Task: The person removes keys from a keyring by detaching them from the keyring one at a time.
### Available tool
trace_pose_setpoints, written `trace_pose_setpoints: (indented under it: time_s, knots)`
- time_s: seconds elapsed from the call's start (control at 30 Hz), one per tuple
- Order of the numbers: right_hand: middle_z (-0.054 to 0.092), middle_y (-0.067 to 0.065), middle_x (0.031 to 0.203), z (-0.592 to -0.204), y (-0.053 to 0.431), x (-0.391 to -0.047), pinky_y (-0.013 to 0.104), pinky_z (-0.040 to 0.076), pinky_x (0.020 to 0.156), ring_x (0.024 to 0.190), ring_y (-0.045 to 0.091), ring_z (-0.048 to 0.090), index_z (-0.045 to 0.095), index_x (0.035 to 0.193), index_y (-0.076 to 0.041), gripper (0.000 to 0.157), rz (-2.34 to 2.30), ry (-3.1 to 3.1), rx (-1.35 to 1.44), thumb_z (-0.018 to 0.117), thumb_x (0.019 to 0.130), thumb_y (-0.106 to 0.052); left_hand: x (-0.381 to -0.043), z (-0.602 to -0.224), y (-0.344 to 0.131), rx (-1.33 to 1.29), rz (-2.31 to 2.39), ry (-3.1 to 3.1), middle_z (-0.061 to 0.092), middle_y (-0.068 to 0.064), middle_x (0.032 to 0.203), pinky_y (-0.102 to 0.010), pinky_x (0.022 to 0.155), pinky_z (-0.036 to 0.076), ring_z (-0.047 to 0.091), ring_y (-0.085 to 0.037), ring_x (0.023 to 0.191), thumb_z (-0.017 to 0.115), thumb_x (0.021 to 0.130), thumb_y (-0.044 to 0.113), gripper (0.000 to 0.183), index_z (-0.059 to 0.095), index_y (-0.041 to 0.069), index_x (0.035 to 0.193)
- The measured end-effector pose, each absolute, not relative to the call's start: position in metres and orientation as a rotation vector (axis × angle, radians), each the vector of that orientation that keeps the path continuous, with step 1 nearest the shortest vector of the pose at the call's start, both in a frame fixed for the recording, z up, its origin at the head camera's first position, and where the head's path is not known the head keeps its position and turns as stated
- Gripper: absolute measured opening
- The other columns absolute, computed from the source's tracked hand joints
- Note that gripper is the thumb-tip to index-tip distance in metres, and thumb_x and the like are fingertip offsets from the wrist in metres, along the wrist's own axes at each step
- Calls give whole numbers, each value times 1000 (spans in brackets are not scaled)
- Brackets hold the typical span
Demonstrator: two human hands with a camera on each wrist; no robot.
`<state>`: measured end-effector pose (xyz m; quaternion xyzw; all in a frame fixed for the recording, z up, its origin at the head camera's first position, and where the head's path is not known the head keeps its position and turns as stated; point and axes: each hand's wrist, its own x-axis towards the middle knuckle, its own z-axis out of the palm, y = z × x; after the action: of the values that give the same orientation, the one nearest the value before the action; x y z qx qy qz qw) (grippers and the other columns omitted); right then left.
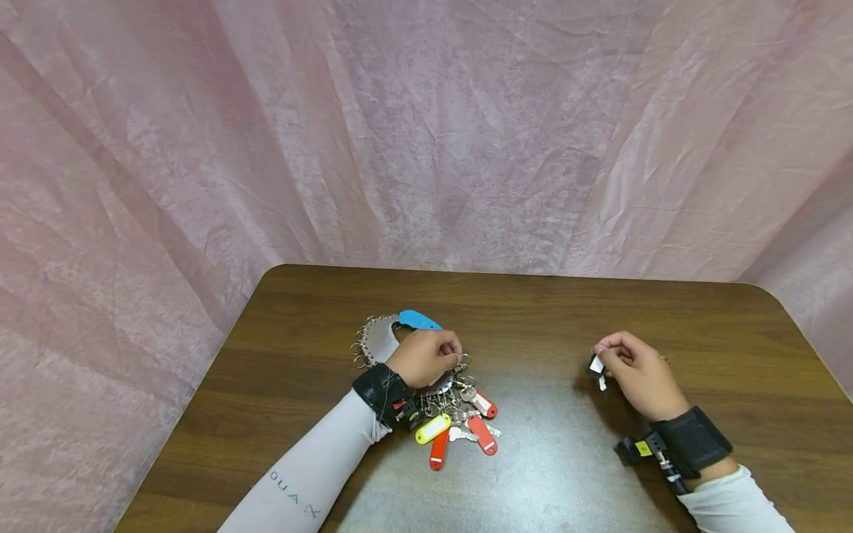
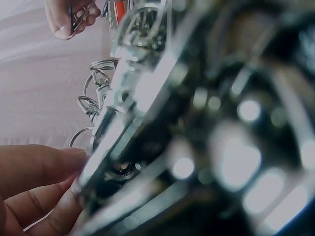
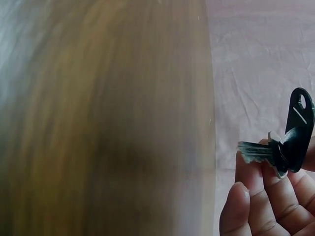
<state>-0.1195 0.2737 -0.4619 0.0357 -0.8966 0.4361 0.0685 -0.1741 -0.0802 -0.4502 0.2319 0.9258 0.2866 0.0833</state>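
A large metal key ring (image 1: 380, 340), crescent-shaped with small hooks and split rings along its edge and a blue grip (image 1: 418, 320), is at the table's left-centre. My left hand (image 1: 424, 357) pinches its edge near a loose split ring; in the left wrist view the thumb (image 2: 44, 169) and fingers meet at the metal rim. Keys with red tags (image 1: 481, 435) and a yellow tag (image 1: 433, 428) hang at its near side. Off to the right, my right hand (image 1: 641, 374) holds a key (image 3: 256, 152) with a black tag (image 3: 299, 123) above the table.
A brown wooden table (image 1: 533, 318) with rounded far corners lies under both hands. Behind it hangs a pink curtain (image 1: 466, 148). Each wrist wears a black strap with a small camera device; the right one (image 1: 693, 442) sits low over the table.
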Motion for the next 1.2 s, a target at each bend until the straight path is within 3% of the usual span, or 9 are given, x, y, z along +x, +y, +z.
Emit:
trace_pose_setpoints:
  time_s: [0.27,0.67,1.2]
  knots:
    - [67,-4,84,-460,289,-114,16,49,64,71,-1,60,65,106,0,22,1288,-2719,54,57,103,-21,-174,-450,-81,693,857,2761,68,6,80,-24,70,48,58,-5,73,67,95,20,8,69,19,86]
    - [64,-19,83,-460,316,-107,15,46,64,72,-5,58,66,108,-1,26,1234,-2727,-6,56,104,-25,-174,-448,-81,679,849,2741,68,5,81,-24,70,48,58,-6,74,67,95,20,7,69,18,88]
    - [65,-12,84,-461,334,-107,19,45,57,68,-1,57,65,112,-2,29,1136,-2785,-69,55,104,-28,-174,-448,-81,675,880,2720,67,5,80,-24,69,48,58,-6,73,66,95,19,8,70,17,89]
